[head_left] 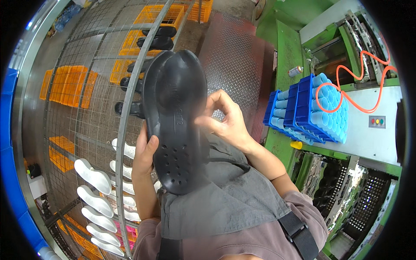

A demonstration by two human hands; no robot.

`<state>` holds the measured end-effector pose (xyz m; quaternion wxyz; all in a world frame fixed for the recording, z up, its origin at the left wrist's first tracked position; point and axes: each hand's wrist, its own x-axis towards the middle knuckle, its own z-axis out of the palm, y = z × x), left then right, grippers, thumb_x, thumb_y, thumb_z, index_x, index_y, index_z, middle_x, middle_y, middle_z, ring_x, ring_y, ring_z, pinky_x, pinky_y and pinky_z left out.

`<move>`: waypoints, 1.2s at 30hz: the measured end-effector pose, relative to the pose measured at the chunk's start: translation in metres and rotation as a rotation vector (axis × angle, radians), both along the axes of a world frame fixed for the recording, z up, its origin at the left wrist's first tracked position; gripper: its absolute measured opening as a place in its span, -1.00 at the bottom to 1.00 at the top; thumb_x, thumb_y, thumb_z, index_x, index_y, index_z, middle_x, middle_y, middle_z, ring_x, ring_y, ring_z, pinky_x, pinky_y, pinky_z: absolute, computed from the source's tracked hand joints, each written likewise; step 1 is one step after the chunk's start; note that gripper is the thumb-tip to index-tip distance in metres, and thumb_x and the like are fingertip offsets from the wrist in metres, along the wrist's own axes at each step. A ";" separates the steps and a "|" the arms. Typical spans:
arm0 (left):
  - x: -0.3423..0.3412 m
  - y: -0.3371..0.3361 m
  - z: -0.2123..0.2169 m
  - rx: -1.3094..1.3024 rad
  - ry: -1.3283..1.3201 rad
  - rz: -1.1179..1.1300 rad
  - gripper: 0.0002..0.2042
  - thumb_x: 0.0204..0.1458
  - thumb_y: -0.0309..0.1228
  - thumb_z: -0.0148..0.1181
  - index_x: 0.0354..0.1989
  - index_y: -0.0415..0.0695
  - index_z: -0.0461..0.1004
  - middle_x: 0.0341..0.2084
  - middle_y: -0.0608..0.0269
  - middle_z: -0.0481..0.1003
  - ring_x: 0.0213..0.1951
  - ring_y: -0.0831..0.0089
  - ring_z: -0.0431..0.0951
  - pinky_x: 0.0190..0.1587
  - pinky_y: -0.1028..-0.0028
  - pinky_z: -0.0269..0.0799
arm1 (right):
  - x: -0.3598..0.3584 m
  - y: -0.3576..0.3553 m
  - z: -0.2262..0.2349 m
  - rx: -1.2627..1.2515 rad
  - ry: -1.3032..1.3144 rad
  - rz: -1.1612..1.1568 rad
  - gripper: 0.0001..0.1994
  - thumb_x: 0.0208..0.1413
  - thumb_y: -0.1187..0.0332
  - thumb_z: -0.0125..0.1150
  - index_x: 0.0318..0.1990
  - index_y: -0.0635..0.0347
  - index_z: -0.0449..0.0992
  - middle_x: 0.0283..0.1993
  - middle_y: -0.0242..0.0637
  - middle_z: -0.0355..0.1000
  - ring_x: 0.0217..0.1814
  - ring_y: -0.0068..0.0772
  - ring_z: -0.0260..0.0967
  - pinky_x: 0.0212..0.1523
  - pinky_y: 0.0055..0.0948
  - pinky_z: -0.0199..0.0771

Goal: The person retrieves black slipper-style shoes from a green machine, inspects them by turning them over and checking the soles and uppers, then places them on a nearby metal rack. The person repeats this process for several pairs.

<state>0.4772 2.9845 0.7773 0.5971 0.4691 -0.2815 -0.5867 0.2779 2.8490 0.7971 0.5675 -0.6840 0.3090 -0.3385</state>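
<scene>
A black moulded shoe (175, 117) stands nearly upright before me, its row of small holes at the lower end. My left hand (145, 149) grips its left edge, thumb on the near face; the other fingers are hidden behind it. At the right edge, my right hand (223, 117) has its thumb and curled fingers closed on the rim, the tips partly blurred. Below the shoe hangs my grey apron (216, 190). Close by on the left, several black shoes (160, 42) and white shoe-shaped pieces (97, 197) sit on a wire rack (123, 123).
Orange crates (71, 86) stand beyond the rack. To the right is a green machine (281, 169) with blue bins (299, 102) of light blue cups, a can (295, 71) and a coiled orange hose (342, 91). A reddish metal plate (229, 56) covers the floor ahead.
</scene>
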 end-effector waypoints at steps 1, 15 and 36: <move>-0.001 0.002 0.000 -0.004 -0.004 0.003 -0.20 0.07 0.00 0.20 0.29 -0.35 0.03 0.10 0.03 0.31 0.11 0.33 0.38 0.15 0.39 0.30 | 0.000 0.001 -0.002 0.014 0.010 0.011 -0.65 -0.15 0.46 0.46 -0.27 0.18 0.36 -0.36 -0.44 0.40 -0.29 -0.62 0.35 -0.21 -0.55 0.38; 0.008 0.013 -0.002 0.000 -0.111 0.060 -0.26 0.16 0.01 0.07 0.30 -0.36 0.06 0.15 0.01 0.28 0.17 0.33 0.31 0.20 0.41 0.20 | -0.010 0.017 -0.030 0.379 -0.083 0.248 -0.66 0.02 0.37 0.37 -0.09 0.19 0.37 -0.24 -0.44 0.36 -0.21 -0.64 0.30 -0.10 -0.56 0.35; 0.000 -0.001 -0.007 0.052 0.051 0.025 -0.40 0.16 -0.20 0.10 0.28 -0.31 0.12 0.08 0.08 0.35 0.09 0.41 0.39 0.12 0.46 0.28 | -0.007 0.011 -0.029 0.255 -0.047 0.055 -0.83 0.08 0.46 0.27 -0.24 0.24 0.39 -0.28 -0.45 0.39 -0.25 -0.66 0.31 -0.19 -0.60 0.35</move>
